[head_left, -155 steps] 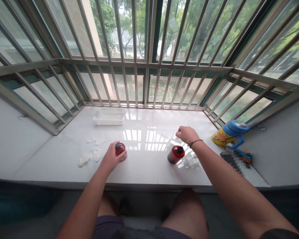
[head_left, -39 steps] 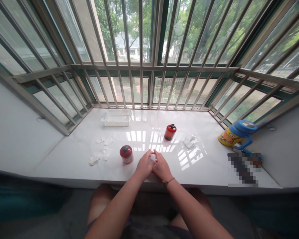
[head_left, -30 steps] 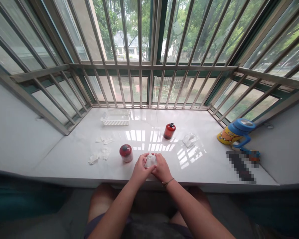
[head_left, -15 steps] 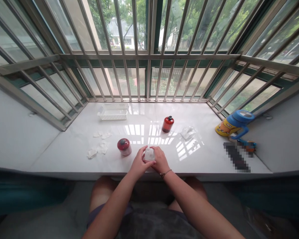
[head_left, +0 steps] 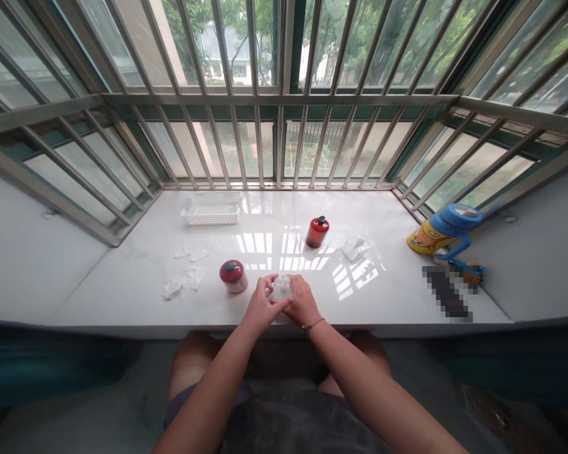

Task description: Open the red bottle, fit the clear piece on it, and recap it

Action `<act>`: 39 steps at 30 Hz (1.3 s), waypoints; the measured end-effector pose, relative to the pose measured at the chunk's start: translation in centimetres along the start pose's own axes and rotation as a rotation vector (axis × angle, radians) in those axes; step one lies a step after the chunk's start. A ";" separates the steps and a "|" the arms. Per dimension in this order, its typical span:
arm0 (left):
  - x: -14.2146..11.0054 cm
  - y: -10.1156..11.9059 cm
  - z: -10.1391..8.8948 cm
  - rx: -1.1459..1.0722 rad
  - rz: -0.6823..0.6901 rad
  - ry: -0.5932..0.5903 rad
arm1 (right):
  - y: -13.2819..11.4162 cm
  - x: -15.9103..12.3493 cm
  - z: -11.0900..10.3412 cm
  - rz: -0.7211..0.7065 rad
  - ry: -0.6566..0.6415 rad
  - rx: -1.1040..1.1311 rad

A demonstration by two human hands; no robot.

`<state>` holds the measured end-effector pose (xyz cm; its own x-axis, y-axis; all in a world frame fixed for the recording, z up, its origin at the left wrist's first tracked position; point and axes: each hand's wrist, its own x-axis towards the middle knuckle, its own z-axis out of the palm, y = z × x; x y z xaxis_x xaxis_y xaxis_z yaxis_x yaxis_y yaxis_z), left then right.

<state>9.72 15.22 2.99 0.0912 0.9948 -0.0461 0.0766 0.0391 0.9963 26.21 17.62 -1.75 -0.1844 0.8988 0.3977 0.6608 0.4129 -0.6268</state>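
My left hand (head_left: 261,307) and my right hand (head_left: 301,301) meet above the front edge of the white windowsill (head_left: 388,302). Both pinch one small clear plastic packet (head_left: 282,289) between their fingertips. A squat red jar with a dark lid (head_left: 233,276) stands just left of my left hand. A red bottle with a black cap (head_left: 317,231) stands farther back, beyond my right hand. Another clear plastic packet (head_left: 355,247) lies flat to the right of that bottle.
A white slatted basket (head_left: 211,211) sits at the back left. Several crumpled white scraps (head_left: 184,277) lie left of the jar. A blue and yellow jug (head_left: 442,232) lies on its side at the right, with a dark blurred object (head_left: 445,293) beside it. Metal window bars (head_left: 279,101) close off the back.
Five seconds ago each hand was out at a red container. Both hands have since come together near the sill's front, working a small clear packet; the bottle stands farther back.
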 end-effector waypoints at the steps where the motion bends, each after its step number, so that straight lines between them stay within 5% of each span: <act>1: 0.0 -0.1 0.0 0.001 -0.018 0.009 | 0.0 0.0 0.0 0.000 0.002 0.001; 7: 0.6 0.5 -0.1 0.244 0.158 -0.033 | -0.1 0.0 0.0 0.000 0.011 0.021; 14: 1.0 2.0 0.1 0.239 0.249 0.086 | 0.0 -0.1 0.1 0.005 -0.002 0.026; 26: 1.2 2.6 -0.8 0.183 0.283 0.226 | 0.2 -0.1 0.0 -0.006 -0.001 0.025; 39: 0.8 3.3 -0.8 0.354 0.336 0.245 | 0.2 -0.1 0.0 -0.006 0.001 0.020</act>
<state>9.22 16.21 6.31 -0.0624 0.9416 0.3309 0.4164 -0.2767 0.8661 26.36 17.58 -1.88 -0.1878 0.8959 0.4025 0.6450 0.4216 -0.6374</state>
